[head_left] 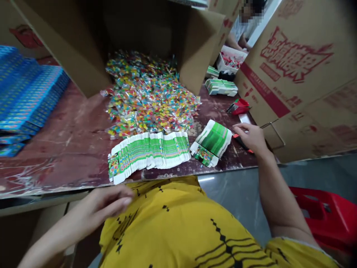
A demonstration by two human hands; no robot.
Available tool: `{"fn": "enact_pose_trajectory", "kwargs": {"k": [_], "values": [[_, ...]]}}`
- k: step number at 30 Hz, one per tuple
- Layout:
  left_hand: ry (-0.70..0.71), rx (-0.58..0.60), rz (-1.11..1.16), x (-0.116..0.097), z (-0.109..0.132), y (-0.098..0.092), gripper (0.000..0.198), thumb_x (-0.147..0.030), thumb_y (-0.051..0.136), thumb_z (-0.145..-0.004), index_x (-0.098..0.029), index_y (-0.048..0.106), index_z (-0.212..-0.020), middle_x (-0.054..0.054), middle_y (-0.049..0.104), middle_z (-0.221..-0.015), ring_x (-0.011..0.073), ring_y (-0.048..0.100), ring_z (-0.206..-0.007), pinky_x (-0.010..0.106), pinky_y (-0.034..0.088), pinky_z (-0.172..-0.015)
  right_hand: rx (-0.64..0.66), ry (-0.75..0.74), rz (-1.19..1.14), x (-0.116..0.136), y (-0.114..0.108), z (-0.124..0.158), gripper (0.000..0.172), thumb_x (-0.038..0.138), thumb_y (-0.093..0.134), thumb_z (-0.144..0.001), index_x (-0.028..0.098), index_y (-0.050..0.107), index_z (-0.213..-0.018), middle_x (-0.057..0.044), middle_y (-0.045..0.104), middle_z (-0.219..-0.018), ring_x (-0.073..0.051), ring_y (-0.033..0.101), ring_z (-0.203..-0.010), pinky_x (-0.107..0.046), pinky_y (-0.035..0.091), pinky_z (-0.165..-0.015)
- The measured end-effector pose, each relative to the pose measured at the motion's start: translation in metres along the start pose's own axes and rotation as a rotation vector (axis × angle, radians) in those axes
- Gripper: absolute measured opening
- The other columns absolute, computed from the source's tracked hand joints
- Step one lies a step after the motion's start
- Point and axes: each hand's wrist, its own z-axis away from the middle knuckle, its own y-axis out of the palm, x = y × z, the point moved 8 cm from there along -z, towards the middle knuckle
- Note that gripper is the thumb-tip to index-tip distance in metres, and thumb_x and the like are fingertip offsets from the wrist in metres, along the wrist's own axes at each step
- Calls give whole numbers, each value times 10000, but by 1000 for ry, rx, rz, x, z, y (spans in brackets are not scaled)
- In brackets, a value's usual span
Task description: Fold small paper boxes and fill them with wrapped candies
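A fanned row of flat green-and-white candy cartons (150,150) lies along the table's front edge. To its right is a smaller fanned stack of the same cartons (214,137). My right hand (251,137) hovers just beside that stack, fingers loosely bent and apart, with nothing seen in it. Partly under this hand lies a red-and-black tool (242,143), possibly a cutter. My left hand (113,201) is in front of the table edge, below the long row, slightly blurred, its thumb apart from the fingers and holding nothing. Behind the cartons spreads a heap of small clear candy packets (150,96).
A large cardboard box (195,48) opens towards me behind the packets. Blue boxes (30,96) are stacked at left. At right are a red tape dispenser (240,107), bundled cartons (221,87) and a tall carton (304,74). Another person works beyond a white basket (230,67). A red stool (329,216) stands on the floor.
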Motion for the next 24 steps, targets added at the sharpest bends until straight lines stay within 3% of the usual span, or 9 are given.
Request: {"fn": "enact_pose_trajectory", "kwargs": {"k": [2,4,6,8,11,14,18,24], "values": [[198,-2,-197,-77,-35,18,226,-438,505,-965,-310,690,-985,-81,727,-890,140,665,-799,266,530,-697,-33,-50,-56,5,6,5,265,381,564,-899,232,760,-996,-73,782,-1040,-248,711,-911,-350,506,-823],[384,-35,-430,-140,-68,42,189,-331,513,-981,-232,671,-1012,-1,719,-963,158,660,-851,301,527,-780,-69,-85,-102,4,8,9,266,368,544,-917,241,756,-1015,-65,777,-1044,-247,713,-920,-360,523,-813],[576,-6,-717,-181,-92,79,182,-250,495,-989,-174,660,-994,60,689,-978,196,643,-898,331,522,-781,-85,-94,-127,-4,9,9,268,355,530,-926,244,756,-1017,-65,779,-1034,-250,714,-927,-370,534,-808],[748,20,-958,-201,-107,114,155,-171,510,-965,-154,659,-924,87,661,-969,227,622,-921,340,510,-733,-85,-72,-132,-21,11,3,273,343,521,-929,233,759,-1009,-69,783,-1029,-255,716,-947,-380,535,-834],[925,84,-1178,-212,-122,153,93,-145,579,-917,-137,669,-893,107,634,-953,259,602,-932,357,487,-684,-83,-34,-122,-48,16,-12,281,330,519,-925,212,766,-986,-74,790,-1012,-261,720,-945,-385,533,-845],[958,140,-1305,-213,-132,170,79,-133,599,-899,-117,675,-883,104,617,-876,261,598,-873,361,449,-626,-80,-32,-116,-63,24,-27,276,320,529,-917,211,773,-989,-71,791,-1000,-262,720,-923,-382,530,-828],[892,134,-1410,-205,-141,177,82,-95,587,-883,-126,661,-869,97,607,-826,248,585,-809,358,407,-588,-79,-43,-194,-67,31,-34,258,301,546,-914,215,771,-1005,-63,788,-1016,-252,716,-934,-371,526,-833],[814,1,-1443,-188,-145,180,229,-76,497,-903,-129,636,-1077,89,613,-840,227,566,-761,361,409,-593,-77,-3,-257,-74,39,-29,226,293,565,-918,225,768,-991,-51,787,-1014,-238,714,-930,-366,526,-845]]}}
